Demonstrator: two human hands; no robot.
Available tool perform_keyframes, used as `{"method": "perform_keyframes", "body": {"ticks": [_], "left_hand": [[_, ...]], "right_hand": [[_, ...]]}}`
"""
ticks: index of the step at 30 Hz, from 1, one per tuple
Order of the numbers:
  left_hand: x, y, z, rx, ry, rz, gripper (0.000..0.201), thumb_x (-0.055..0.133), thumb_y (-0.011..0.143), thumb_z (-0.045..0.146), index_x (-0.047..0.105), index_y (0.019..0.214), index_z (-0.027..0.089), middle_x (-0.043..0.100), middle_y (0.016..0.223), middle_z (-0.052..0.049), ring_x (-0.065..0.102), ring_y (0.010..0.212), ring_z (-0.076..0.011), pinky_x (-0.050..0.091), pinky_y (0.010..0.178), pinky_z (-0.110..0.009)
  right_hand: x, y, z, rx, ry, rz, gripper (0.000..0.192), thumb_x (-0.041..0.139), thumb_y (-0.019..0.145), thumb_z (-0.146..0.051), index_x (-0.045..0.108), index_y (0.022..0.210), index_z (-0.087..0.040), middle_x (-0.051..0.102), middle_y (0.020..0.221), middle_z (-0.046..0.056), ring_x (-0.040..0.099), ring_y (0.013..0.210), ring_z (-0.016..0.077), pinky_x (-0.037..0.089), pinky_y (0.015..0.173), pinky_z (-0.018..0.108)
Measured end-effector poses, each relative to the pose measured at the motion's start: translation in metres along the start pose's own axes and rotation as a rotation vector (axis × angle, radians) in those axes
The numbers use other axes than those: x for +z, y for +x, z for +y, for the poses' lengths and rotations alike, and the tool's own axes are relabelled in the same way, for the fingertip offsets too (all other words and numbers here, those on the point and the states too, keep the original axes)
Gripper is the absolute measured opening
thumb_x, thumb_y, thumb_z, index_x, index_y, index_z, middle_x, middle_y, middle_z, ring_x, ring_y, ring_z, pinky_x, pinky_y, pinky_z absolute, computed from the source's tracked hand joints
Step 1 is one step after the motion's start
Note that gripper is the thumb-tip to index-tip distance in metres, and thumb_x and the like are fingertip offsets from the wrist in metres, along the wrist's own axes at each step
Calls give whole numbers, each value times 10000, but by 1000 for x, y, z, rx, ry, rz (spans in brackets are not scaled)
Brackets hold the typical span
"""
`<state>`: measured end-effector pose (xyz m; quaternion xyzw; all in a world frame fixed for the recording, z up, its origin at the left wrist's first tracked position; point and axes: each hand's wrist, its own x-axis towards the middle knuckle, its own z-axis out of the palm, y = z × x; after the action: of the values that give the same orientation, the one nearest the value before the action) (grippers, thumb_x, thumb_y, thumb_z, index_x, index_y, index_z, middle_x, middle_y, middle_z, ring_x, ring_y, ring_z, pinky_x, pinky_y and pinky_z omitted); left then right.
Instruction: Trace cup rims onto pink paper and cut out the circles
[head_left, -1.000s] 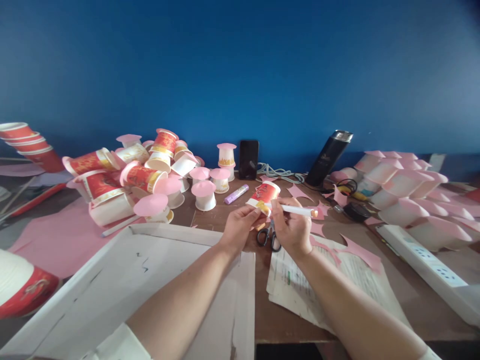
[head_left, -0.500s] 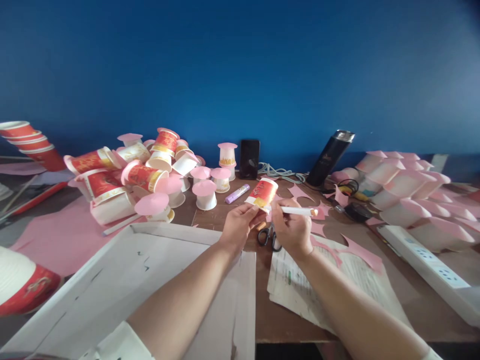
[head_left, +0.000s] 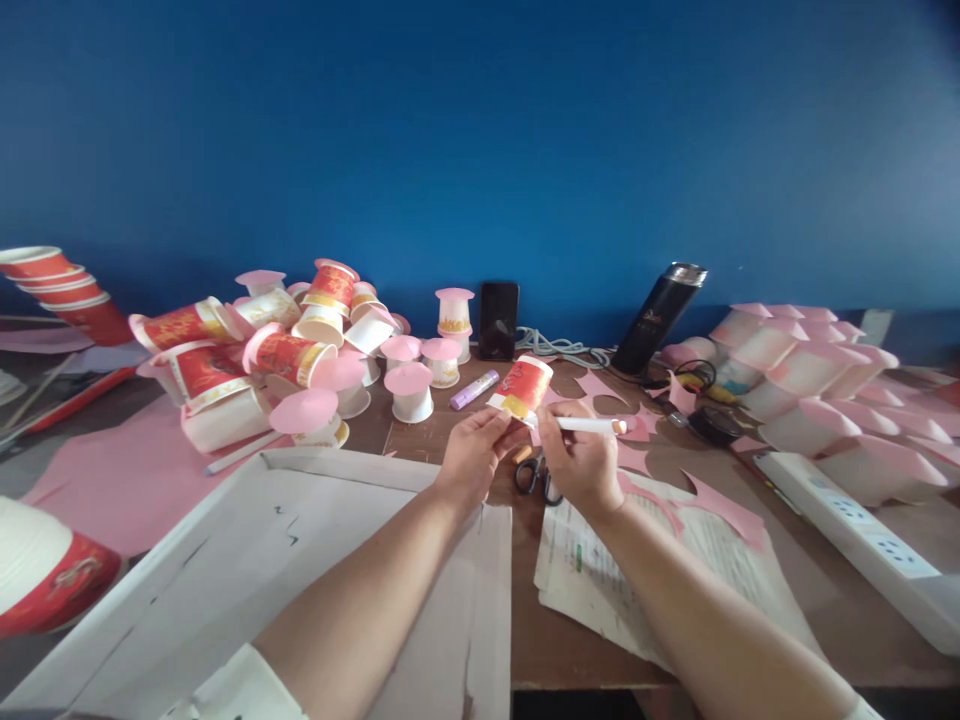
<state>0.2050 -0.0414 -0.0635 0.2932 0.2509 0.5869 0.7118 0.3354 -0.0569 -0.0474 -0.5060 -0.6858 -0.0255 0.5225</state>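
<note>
A red paper cup (head_left: 527, 381) with a gold band and a white lower edge is tilted over the table, just beyond my hands. My left hand (head_left: 480, 450) pinches its white lower edge with closed fingers. In the closed fingers of my right hand (head_left: 581, 455) is a white marker (head_left: 592, 425), orange at its outer end. The marker's other end points at the cup's lower edge, but fingers partly cover that spot. Under my hands lie black-handled scissors (head_left: 531, 477) and a small orange cap (head_left: 523, 455).
Several cups with pink paper discs (head_left: 289, 355) are piled left. A purple glue stick (head_left: 474, 390), phone (head_left: 499, 320) and black flask (head_left: 660, 318) are at the back. Pink-topped paper shapes (head_left: 832, 380) and a power strip (head_left: 862, 530) are right. A white box lid (head_left: 225, 560) is front left.
My right hand and the marker have shifted slightly left. The cup and my left hand have moved very slightly left too. Both grips stay the same.
</note>
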Motion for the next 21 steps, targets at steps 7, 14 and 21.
{"method": "perform_keyframes", "body": {"ticks": [7, 14, 21], "left_hand": [[-1, 2, 1, 5, -170, 43, 103, 716, 734, 157, 685, 822, 113, 690, 881, -51, 650, 835, -108, 515, 882, -250], [0, 0, 4, -46, -278, 17, 82, 678, 770, 121, 683, 850, 111, 698, 906, -51, 661, 841, -109, 545, 856, -226], [2, -2, 3, -117, -242, -13, 86, 682, 766, 121, 685, 850, 111, 701, 902, -64, 668, 837, -117, 542, 847, -212]], "right_hand": [[0, 3, 4, 162, 375, 157, 221, 524, 888, -321, 623, 1046, -203, 644, 758, 25, 573, 553, 131, 495, 551, 289], [13, 11, 23, 654, 750, 123, 409, 607, 814, -459, 550, 1140, -220, 676, 1082, 96, 676, 917, 211, 559, 718, 336], [18, 10, 23, 711, 1002, -18, 461, 624, 783, -510, 556, 1125, -209, 679, 1065, 75, 671, 938, 201, 550, 771, 321]]}}
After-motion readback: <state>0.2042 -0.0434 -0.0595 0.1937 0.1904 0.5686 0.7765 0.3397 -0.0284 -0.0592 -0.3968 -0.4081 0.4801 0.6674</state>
